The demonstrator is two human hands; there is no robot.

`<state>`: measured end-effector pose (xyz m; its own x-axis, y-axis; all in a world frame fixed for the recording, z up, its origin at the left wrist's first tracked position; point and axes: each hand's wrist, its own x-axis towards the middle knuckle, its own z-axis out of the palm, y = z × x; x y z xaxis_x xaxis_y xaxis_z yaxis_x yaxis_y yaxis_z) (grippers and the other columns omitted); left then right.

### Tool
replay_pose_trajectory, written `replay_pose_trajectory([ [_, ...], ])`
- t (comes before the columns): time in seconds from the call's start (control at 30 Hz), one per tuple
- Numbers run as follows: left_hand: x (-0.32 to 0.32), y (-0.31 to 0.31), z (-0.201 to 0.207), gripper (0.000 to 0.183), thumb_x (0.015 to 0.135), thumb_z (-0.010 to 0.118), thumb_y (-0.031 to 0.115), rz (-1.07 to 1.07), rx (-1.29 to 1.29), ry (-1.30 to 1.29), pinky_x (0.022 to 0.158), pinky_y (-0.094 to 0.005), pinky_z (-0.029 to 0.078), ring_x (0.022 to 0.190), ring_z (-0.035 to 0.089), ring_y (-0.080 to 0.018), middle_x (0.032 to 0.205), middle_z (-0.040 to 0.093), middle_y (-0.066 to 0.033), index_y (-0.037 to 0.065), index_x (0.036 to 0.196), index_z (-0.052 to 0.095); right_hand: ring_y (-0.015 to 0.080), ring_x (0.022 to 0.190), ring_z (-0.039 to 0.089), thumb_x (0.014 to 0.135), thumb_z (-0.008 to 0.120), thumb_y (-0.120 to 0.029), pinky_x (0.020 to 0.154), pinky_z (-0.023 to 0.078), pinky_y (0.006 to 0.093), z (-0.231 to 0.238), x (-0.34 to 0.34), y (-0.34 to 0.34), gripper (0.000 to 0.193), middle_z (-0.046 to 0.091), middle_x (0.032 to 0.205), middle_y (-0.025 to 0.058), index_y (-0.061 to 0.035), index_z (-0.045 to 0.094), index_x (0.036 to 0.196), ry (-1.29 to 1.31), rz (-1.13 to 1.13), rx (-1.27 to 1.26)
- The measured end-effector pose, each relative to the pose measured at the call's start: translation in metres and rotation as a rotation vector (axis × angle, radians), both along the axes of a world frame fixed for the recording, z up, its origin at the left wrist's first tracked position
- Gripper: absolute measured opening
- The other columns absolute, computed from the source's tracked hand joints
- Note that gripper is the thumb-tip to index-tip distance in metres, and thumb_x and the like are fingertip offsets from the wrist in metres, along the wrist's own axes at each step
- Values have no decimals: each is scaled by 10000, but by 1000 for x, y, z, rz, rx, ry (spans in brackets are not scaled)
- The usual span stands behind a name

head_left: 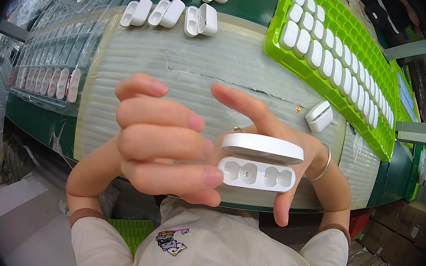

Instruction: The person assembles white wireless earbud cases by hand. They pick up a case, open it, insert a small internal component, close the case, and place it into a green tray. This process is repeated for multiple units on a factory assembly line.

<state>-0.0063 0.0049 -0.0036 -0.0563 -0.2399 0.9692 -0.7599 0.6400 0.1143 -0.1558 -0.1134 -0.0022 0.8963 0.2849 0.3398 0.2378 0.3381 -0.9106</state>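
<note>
L hand [161, 141] half-curled, nothing in it afaict, fingertips [213, 177] right by the white case [259, 182]. R hand [281, 129] has hold of that, lid [263, 146] up, 1 digit poking up-left, another pointing down. Both elbows bent outward btw.

No lettering could be read; a small white paper label [415, 232] on a brown cardboard box [424, 219] was too tiny.

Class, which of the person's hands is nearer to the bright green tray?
The right. The right hand, holding an open white case, is below and left of the green tray in the picture; the left hand is farther left.
</note>
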Motion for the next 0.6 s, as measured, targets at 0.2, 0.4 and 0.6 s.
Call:
replay_pose_trajectory([
  [0.2,-8,0,-7,151,817,584,380,153,23,-80,853,-327,294,785,475,-81,853,557,112,260,905,612,220,1092,516,380,908,-373,940,397,354,4,1,2,1497,499,1191,162,-20,-143,1387,82,-141,74],
  [0.4,3,9,1,227,848,529,442,189,256,-334,827,-328,321,852,449,-127,887,535,84,240,950,535,224,1147,477,391,906,-366,986,360,346,-5,0,9,1471,467,1242,156,-44,-115,1400,181,-141,312],
  [0.6,4,-1,8,340,588,780,232,169,383,-52,731,-308,316,736,503,-155,772,570,32,130,874,627,236,1173,443,707,687,-528,982,340,335,5,4,5,1077,475,1232,124,-66,20,1415,226,-498,266],
])
